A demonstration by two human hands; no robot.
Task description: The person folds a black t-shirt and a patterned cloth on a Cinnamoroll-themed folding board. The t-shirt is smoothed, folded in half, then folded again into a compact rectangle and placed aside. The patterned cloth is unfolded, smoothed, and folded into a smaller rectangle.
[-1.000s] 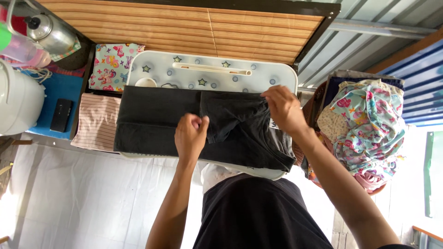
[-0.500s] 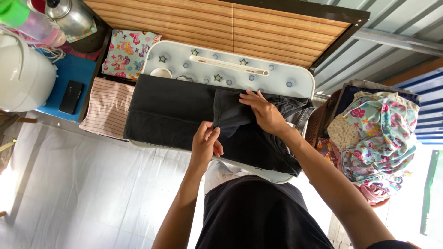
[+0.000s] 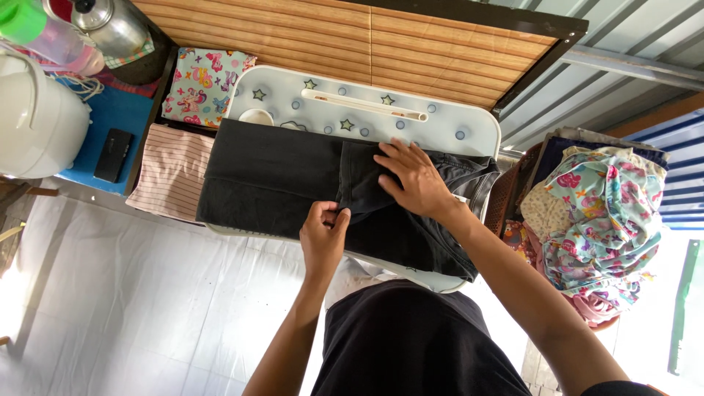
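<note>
While pinching dark shirt [image 3: 293,180]: left hand [image 3: 323,238] fingers clamped; right hand [image 3: 414,180] fingers apart, flat, beside white label [image 3: 460,198].

A white sheet [image 3: 147,308] covers the floor beside a bamboo-slat bed [image 3: 352,37].

Your right hand [image 3: 413,180] covers middle of dark garment [image 3: 279,180], fold under palm out of sight. Your left hand [image 3: 323,236] pinches near edge, fingertips buried in cloth, grip itself unclear. Garment hides most of white folding board [image 3: 367,110]; near rim vanishes behind your torso. White container [image 3: 33,121] cut by left edge. Green-capped bottle [image 3: 29,26] and metal kettle [image 3: 110,26] cut by top edge. Patterned clothes pile [image 3: 594,213] masks basket beneath. Small black object [image 3: 112,155] on blue surface too small to identify.
</note>
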